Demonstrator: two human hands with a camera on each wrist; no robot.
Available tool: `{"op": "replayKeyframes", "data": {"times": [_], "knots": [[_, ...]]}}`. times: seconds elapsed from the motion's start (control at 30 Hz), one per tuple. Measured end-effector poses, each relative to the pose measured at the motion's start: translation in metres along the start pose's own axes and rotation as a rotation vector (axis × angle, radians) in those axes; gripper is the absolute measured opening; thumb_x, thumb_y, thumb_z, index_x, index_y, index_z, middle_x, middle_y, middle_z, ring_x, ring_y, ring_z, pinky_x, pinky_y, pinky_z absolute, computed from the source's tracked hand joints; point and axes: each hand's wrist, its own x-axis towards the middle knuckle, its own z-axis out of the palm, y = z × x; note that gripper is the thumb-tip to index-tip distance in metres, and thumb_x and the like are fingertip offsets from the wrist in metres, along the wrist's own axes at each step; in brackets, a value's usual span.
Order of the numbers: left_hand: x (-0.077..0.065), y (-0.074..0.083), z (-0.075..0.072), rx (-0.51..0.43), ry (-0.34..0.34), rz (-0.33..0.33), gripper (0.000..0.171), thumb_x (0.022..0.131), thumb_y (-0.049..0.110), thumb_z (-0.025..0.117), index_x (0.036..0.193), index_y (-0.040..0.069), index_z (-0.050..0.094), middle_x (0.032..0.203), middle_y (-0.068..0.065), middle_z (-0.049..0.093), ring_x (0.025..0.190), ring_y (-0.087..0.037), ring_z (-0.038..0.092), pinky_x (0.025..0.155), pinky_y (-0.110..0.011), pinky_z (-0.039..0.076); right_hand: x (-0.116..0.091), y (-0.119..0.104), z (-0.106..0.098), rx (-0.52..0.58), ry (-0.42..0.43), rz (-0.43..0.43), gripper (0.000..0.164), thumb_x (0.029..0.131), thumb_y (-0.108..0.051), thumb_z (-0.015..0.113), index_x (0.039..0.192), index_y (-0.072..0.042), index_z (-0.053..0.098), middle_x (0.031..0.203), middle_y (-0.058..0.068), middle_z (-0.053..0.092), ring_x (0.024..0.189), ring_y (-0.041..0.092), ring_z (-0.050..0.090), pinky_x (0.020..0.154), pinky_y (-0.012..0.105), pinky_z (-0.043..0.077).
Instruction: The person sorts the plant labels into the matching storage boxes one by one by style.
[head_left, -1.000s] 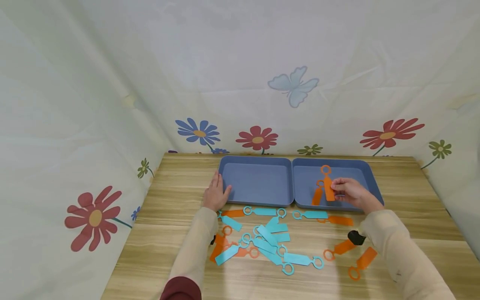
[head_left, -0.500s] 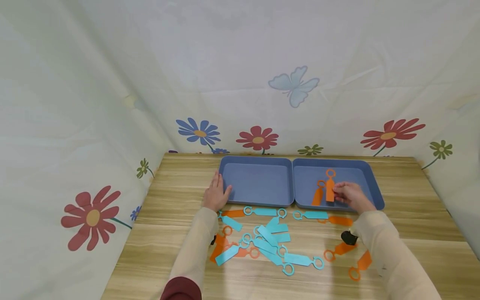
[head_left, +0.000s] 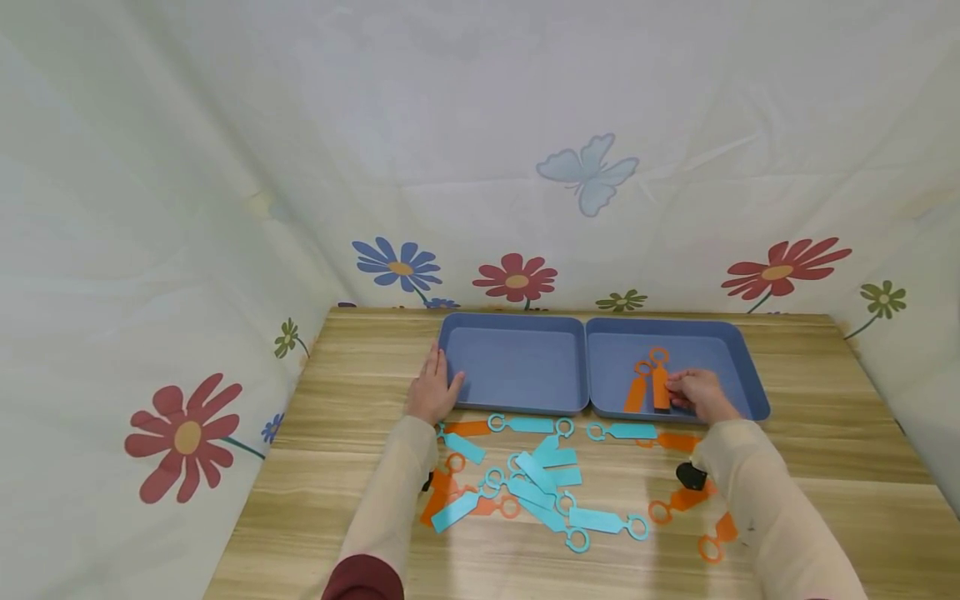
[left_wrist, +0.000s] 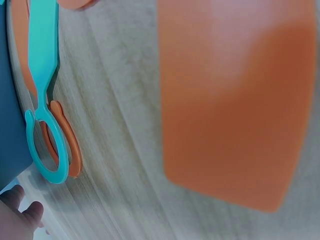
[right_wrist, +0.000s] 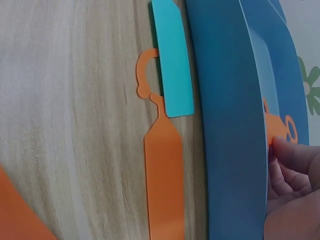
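In the head view my right hand [head_left: 701, 395] pinches an orange plastic tag with a ring-shaped hook [head_left: 660, 377], low inside the right blue-grey tray [head_left: 708, 350]. A second orange tag [head_left: 636, 395] lies beside it in that tray. The right wrist view shows thumb and fingers of the right hand [right_wrist: 295, 182] on the held tag [right_wrist: 276, 128], partly hidden behind the tray wall. My left hand [head_left: 432, 395] rests against the left rim of the left tray [head_left: 517, 363], fingers straight. Only its fingertips and thumb show in the left wrist view.
On the wooden table in front of the trays lie several teal tags [head_left: 596, 520], some overlapping, and several orange tags [head_left: 468, 427]. One teal tag [right_wrist: 175, 65] partly covers an orange tag [right_wrist: 164, 180]. A flower-printed curtain [head_left: 480, 167] hangs behind the table.
My right hand has lowered the orange tag slightly toward the tray floor, nearer the front and beside the other orange tag. The left hand has stayed still.
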Motion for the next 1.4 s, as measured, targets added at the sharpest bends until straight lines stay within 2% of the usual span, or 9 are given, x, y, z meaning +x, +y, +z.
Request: {"op": "replayKeyframes", "data": {"times": [0.37, 0.6, 0.83, 1.07, 1.13, 1.23, 1.33, 1.4], "knots": [[0.000, 0.000, 0.000, 0.002, 0.013, 0.004, 0.068, 0.092, 0.045, 0.033, 0.140, -0.001, 0.019, 0.149, -0.012, 0.009, 0.133, -0.028, 0.023, 0.096, -0.047, 0.034, 0.007, 0.007, 0.012, -0.176, 0.139, -0.070, 0.016, 0.084, 0.004, 0.049, 0.097, 0.012, 0.053, 0.065, 0.003, 0.054, 0.053, 0.010, 0.052, 0.051, 0.026, 0.047], [0.000, 0.000, 0.002, 0.005, 0.015, -0.005, 0.069, 0.092, 0.047, 0.032, 0.140, 0.001, 0.018, 0.149, -0.011, 0.009, 0.133, -0.027, 0.023, 0.097, -0.047, 0.034, 0.004, 0.008, 0.016, -0.316, 0.176, -0.095, 0.011, 0.082, 0.003, 0.050, 0.090, 0.010, 0.054, 0.067, 0.009, 0.055, 0.052, 0.015, 0.051, 0.051, 0.029, 0.046], [0.000, -0.001, 0.003, -0.004, 0.028, 0.003, 0.068, 0.091, 0.046, 0.033, 0.140, 0.000, 0.020, 0.149, -0.012, 0.011, 0.132, -0.028, 0.024, 0.096, -0.048, 0.034, 0.004, 0.008, 0.018, -0.418, 0.228, -0.107, 0.016, 0.081, -0.001, 0.053, 0.092, 0.009, 0.058, 0.069, 0.012, 0.059, 0.052, 0.016, 0.053, 0.050, 0.028, 0.044], [0.001, -0.002, 0.005, -0.008, 0.032, 0.008, 0.069, 0.091, 0.047, 0.032, 0.140, 0.000, 0.019, 0.149, -0.012, 0.011, 0.133, -0.028, 0.024, 0.096, -0.048, 0.034, 0.001, 0.008, 0.016, -0.469, 0.221, -0.128, 0.019, 0.083, -0.007, 0.052, 0.092, 0.008, 0.060, 0.070, 0.014, 0.062, 0.054, 0.016, 0.054, 0.050, 0.029, 0.044], [0.001, -0.003, 0.006, -0.011, 0.030, 0.008, 0.069, 0.091, 0.047, 0.032, 0.140, 0.000, 0.019, 0.149, -0.012, 0.011, 0.133, -0.028, 0.024, 0.096, -0.048, 0.034, -0.002, 0.006, 0.015, -0.513, 0.214, -0.159, 0.023, 0.085, -0.010, 0.049, 0.094, 0.008, 0.060, 0.074, 0.016, 0.062, 0.058, 0.019, 0.054, 0.052, 0.030, 0.043], [0.001, -0.003, 0.006, -0.016, 0.034, 0.012, 0.069, 0.091, 0.046, 0.033, 0.140, -0.001, 0.019, 0.149, -0.012, 0.011, 0.132, -0.029, 0.025, 0.095, -0.048, 0.034, -0.007, 0.001, 0.013, -0.582, 0.218, -0.237, 0.031, 0.089, -0.016, 0.044, 0.103, 0.008, 0.057, 0.091, 0.023, 0.060, 0.072, 0.029, 0.055, 0.059, 0.035, 0.044], [0.001, -0.003, 0.006, -0.008, 0.037, 0.014, 0.068, 0.092, 0.045, 0.033, 0.140, -0.001, 0.020, 0.149, -0.013, 0.011, 0.131, -0.030, 0.026, 0.094, -0.048, 0.035, -0.013, -0.004, 0.012, -0.625, 0.250, -0.351, 0.037, 0.091, -0.020, 0.044, 0.115, 0.007, 0.051, 0.112, 0.028, 0.053, 0.092, 0.039, 0.052, 0.071, 0.044, 0.044], [0.001, -0.003, 0.005, 0.001, 0.031, 0.010, 0.068, 0.092, 0.046, 0.033, 0.140, -0.001, 0.020, 0.149, -0.012, 0.010, 0.131, -0.030, 0.026, 0.095, -0.048, 0.035, -0.017, -0.006, 0.010, -0.648, 0.275, -0.438, 0.039, 0.091, -0.020, 0.045, 0.119, 0.007, 0.049, 0.118, 0.029, 0.050, 0.101, 0.042, 0.049, 0.079, 0.049, 0.042]]}}
